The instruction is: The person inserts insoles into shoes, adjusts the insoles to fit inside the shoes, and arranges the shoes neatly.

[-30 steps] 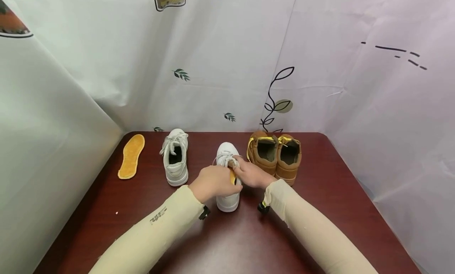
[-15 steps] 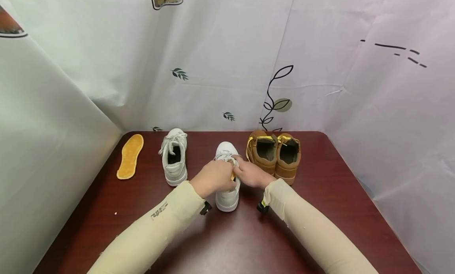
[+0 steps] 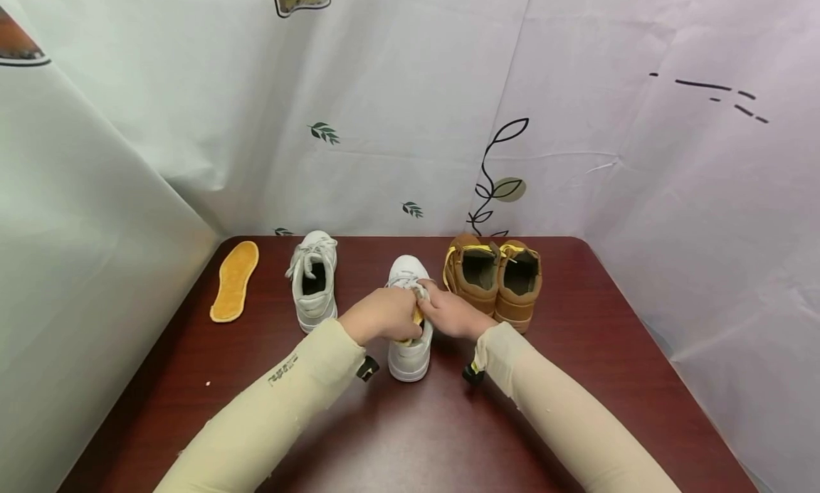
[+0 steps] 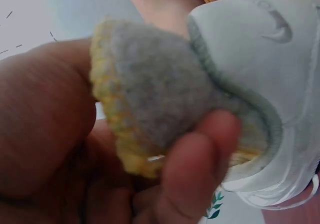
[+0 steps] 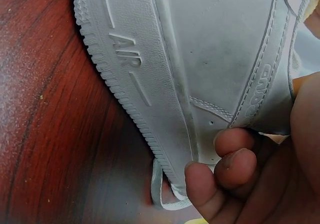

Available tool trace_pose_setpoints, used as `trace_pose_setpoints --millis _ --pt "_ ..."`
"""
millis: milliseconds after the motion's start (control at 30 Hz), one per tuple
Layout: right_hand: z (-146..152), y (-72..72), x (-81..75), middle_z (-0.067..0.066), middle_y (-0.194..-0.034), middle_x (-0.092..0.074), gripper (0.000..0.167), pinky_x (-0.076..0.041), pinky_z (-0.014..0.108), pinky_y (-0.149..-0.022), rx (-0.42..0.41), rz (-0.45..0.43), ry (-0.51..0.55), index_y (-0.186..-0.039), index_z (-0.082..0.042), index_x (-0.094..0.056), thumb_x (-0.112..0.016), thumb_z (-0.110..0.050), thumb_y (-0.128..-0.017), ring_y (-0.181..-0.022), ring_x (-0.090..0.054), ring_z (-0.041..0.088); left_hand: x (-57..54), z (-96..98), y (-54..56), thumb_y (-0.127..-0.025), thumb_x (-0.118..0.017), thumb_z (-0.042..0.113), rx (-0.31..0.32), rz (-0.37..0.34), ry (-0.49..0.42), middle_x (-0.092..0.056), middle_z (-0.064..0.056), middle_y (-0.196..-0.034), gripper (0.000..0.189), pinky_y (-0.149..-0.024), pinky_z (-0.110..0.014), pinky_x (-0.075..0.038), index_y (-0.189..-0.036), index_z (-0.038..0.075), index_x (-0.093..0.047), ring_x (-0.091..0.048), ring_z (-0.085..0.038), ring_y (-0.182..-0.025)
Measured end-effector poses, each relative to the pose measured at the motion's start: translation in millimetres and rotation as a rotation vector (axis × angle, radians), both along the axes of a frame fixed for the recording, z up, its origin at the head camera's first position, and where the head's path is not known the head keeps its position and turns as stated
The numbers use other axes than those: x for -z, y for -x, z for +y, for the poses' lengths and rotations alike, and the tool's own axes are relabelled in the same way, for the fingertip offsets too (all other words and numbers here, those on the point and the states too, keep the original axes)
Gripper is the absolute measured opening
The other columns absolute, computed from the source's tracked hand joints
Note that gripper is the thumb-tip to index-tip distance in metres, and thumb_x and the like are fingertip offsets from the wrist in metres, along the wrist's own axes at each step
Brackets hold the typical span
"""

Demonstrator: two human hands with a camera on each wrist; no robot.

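A white sneaker stands toe-away in the middle of the table, laces tied. My left hand is over its opening and pinches a fuzzy yellow insole between thumb and fingers. In the left wrist view the insole shows its grey underside and yellow edge; it is bent, with its front part hidden inside the shoe. My right hand grips the sneaker's right side near the laces. The right wrist view shows curled fingertips against the shoe's side, above the sole marked AIR.
Another white sneaker stands to the left with a dark inside. A second yellow insole lies flat at the table's far left. Two brown shoes with yellow laces stand side by side just right of my right hand. A printed white curtain hangs behind.
My left hand has shifted slightly left over the shoe opening, and the insole's yellow now shows nearer the heel. My right hand has kept its grip in the same place.
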State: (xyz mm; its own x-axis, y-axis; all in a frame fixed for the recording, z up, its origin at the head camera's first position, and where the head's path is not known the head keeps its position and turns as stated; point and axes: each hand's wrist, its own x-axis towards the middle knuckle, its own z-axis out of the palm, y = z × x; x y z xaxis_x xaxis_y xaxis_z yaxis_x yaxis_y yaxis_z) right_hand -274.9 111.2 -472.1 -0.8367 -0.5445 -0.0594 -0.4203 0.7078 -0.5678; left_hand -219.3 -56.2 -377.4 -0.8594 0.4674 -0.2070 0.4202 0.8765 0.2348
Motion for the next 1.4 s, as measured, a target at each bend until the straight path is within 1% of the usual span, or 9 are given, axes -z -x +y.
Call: trace_pose_setpoints --millis 167,367,467,600,733,933,1133,1300,1400 --pt "1 0.1 0.2 0.013 -0.140 -0.058 0.055 -0.046 0.043 -0.105 0.006 0.003 0.004 -0.155 -0.011 -0.028 -0.035 -0.037 -0.107 -0.122 -0.059 0.023 9.7 2.7 4.4 -0.078 -0.070 0.016 -0.029 0.041 -0.057 -0.051 0.004 -0.062 0.029 -0.057 -0.030 -0.042 -0.059 0.019 -0.049 -0.052 -0.016 -0.061" --pt "-2 -1.7 4.1 0.014 -0.142 -0.056 0.057 -0.045 0.042 -0.106 0.024 0.014 -0.003 -0.157 -0.012 -0.028 -0.034 -0.037 -0.107 -0.124 -0.058 0.024 36.4 8.2 8.9 -0.075 -0.068 0.013 -0.080 0.220 -0.044 -0.062 -0.002 -0.069 0.020 -0.069 -0.041 -0.053 -0.060 0.016 -0.056 -0.058 -0.021 -0.067" --pt "-3 -2.3 4.8 0.015 -0.140 -0.058 0.056 -0.045 0.041 -0.106 0.028 0.023 -0.006 -0.157 -0.012 -0.028 -0.033 -0.037 -0.106 -0.123 -0.059 0.023 45.1 10.2 7.5 -0.077 -0.069 0.015 -0.112 0.264 -0.030 -0.067 -0.005 -0.075 0.012 -0.071 -0.045 -0.055 -0.067 0.014 -0.062 -0.063 -0.023 -0.070" --pt "-4 -2.3 4.2 0.015 -0.135 -0.061 0.056 -0.046 0.041 -0.104 0.025 0.022 -0.007 -0.157 -0.012 -0.028 -0.033 -0.035 -0.106 -0.117 -0.061 0.021 41.0 9.4 2.4 -0.079 -0.072 0.023 -0.109 0.235 -0.050 -0.068 -0.004 -0.075 0.016 -0.066 -0.043 -0.054 -0.068 0.014 -0.065 -0.063 -0.022 -0.071" --pt "-3 -1.8 2.5 0.015 -0.130 -0.063 0.055 -0.047 0.042 -0.102 0.019 0.019 -0.006 -0.156 -0.011 -0.028 -0.033 -0.035 -0.106 -0.113 -0.062 0.021 29.4 1.0 -2.2 -0.081 -0.071 0.025 -0.022 0.142 -0.149 -0.062 0.003 -0.068 0.019 -0.064 -0.036 -0.050 -0.065 0.016 -0.064 -0.057 -0.016 -0.066" --pt "-3 -0.7 0.9 0.015 -0.132 -0.062 0.053 -0.047 0.043 -0.103 0.010 0.026 0.001 -0.153 -0.010 -0.031 -0.034 -0.035 -0.107 -0.117 -0.062 0.023 20.6 -16.8 -2.4 -0.088 -0.075 0.016 0.079 -0.019 -0.227 -0.069 0.003 -0.086 0.004 -0.077 -0.031 -0.049 -0.092 0.014 -0.074 -0.059 -0.013 -0.080" --pt "-1 -0.8 1.0 0.013 -0.135 -0.061 0.053 -0.047 0.043 -0.102 0.020 0.016 0.005 -0.153 -0.011 -0.031 -0.033 -0.036 -0.107 -0.117 -0.061 0.022 28.2 -20.7 1.9 -0.082 -0.081 0.014 0.123 0.043 -0.238 -0.072 0.005 -0.086 0.008 -0.080 -0.031 -0.052 -0.089 0.014 -0.077 -0.064 -0.014 -0.083" --pt "-1 -2.3 0.6 0.014 -0.137 -0.059 0.053 -0.047 0.042 -0.102 0.024 0.007 0.018 -0.154 -0.012 -0.031 -0.034 -0.037 -0.107 -0.118 -0.061 0.022 37.2 -17.5 3.9 -0.079 -0.082 0.015 0.155 0.141 -0.173 -0.068 0.011 -0.076 0.008 -0.070 -0.033 -0.052 -0.078 0.021 -0.076 -0.062 -0.013 -0.074" --pt "-1 -2.3 1.2 0.013 -0.138 -0.059 0.054 -0.047 0.041 -0.102 0.019 0.001 0.022 -0.154 -0.012 -0.030 -0.033 -0.037 -0.107 -0.118 -0.060 0.021 40.6 -17.7 5.5 -0.080 -0.081 0.018 0.154 0.146 -0.131 -0.068 0.015 -0.074 0.010 -0.068 -0.035 -0.052 -0.076 0.026 -0.077 -0.062 -0.012 -0.073"
